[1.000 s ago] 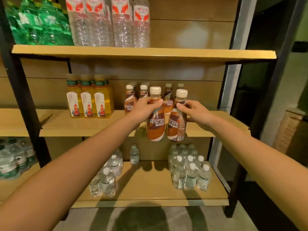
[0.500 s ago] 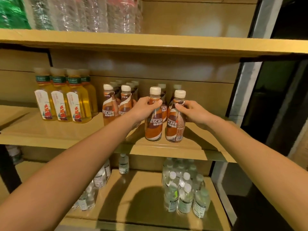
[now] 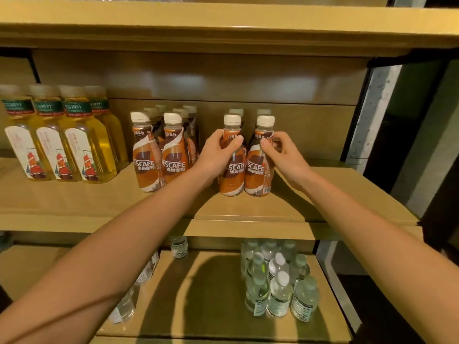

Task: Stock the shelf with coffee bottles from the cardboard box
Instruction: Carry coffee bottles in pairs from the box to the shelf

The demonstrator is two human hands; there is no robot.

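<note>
Tan shelving fills the view, with an upper board [image 3: 223, 23] across the top and a dark upright post at the right edge. On the middle shelf [image 3: 335, 209] two brown-and-orange coffee bottles with white caps stand upright side by side, touching each other, near the middle of the board and back from its front lip. The left hand [image 3: 216, 155] wraps its fingers and thumb round the shoulder of the left coffee bottle [image 3: 232, 181]. The right hand [image 3: 285, 155] pinches the neck of the right coffee bottle [image 3: 257, 180] between thumb and curled fingers. Both bases appear to rest on the shelf, though shadow under them makes the contact hard to confirm.

Just behind the held pair, two more white caps [image 3: 236, 111] show, blurred. To the left, with a small gap between, stands a cluster of coffee bottles [image 3: 159, 157] several rows deep, labels facing forward. Further left, a row of yellow tea bottles [image 3: 82, 150] with green neck bands and ship labels runs to the frame's edge.

Below, the lower shelf [image 3: 211, 306] carries a tight group of small clear water bottles [image 3: 278, 289] on the right. More clear bottles are partly hidden by the left forearm, and a single one stands at the back.
</note>
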